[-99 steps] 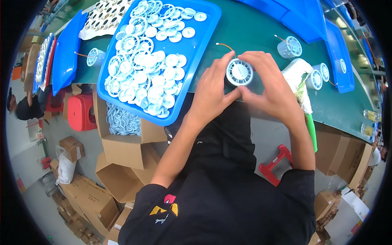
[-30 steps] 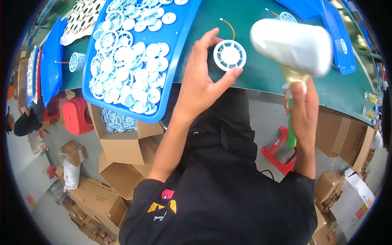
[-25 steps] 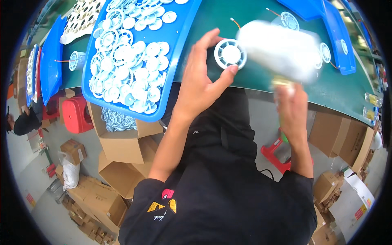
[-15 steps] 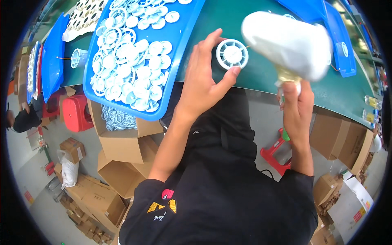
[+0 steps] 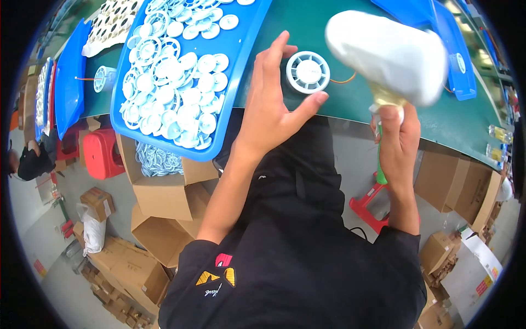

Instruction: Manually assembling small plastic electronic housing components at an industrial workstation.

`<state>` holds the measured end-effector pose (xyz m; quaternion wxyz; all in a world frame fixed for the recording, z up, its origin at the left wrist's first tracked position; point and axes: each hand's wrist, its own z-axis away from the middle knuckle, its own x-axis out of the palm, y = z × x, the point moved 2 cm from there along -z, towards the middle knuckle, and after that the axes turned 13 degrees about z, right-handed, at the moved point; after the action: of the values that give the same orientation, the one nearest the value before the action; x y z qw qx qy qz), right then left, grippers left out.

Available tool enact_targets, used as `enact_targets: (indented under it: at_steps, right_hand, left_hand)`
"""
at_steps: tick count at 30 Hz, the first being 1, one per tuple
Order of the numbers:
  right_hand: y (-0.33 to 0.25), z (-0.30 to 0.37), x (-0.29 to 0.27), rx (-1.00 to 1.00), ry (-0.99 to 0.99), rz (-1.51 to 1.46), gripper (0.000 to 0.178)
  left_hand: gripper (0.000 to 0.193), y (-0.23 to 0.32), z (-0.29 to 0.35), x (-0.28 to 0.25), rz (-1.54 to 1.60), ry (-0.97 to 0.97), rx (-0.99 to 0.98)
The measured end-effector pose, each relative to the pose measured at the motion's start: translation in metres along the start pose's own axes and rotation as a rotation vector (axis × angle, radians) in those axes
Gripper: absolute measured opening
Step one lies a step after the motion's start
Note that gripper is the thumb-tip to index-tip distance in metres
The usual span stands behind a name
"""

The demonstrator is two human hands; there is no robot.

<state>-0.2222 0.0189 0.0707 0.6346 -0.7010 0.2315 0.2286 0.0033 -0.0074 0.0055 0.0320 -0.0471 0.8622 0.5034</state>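
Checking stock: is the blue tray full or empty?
Nearly full: the blue tray holds heaps of white round parts.

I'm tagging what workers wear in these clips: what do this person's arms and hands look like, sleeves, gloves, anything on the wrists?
Both forearms are bare; the left hand and right hand wear no gloves, and no watch or band shows. A black short-sleeved shirt covers the upper arms, with a small red and yellow emblem on its front.

Round white fan wheel [image 5: 308, 72] flat on green bench (orange wire trailing), white-headed mallet [image 5: 387, 55] raised, blurred
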Motion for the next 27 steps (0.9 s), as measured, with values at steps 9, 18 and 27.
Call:
enact_targets:
  at_steps: [9,18,27]
  right_hand:
    - [0.010,0.006,0.004,-0.052,-0.057,0.029,0.040]
    - [0.002,-0.003,0.007,-0.046,-0.142,0.240,0.040]
    - [-0.014,-0.011,0.007,0.022,-0.208,0.215,0.044]
  left_hand:
    - [0.072,-0.001,0.001,-0.001,-0.027,-0.071,-0.087]
    - [0.083,-0.003,0.001,-0.003,0.008,-0.009,-0.070]
    - [0.091,-0.002,0.003,-0.005,0.248,0.006,-0.237]
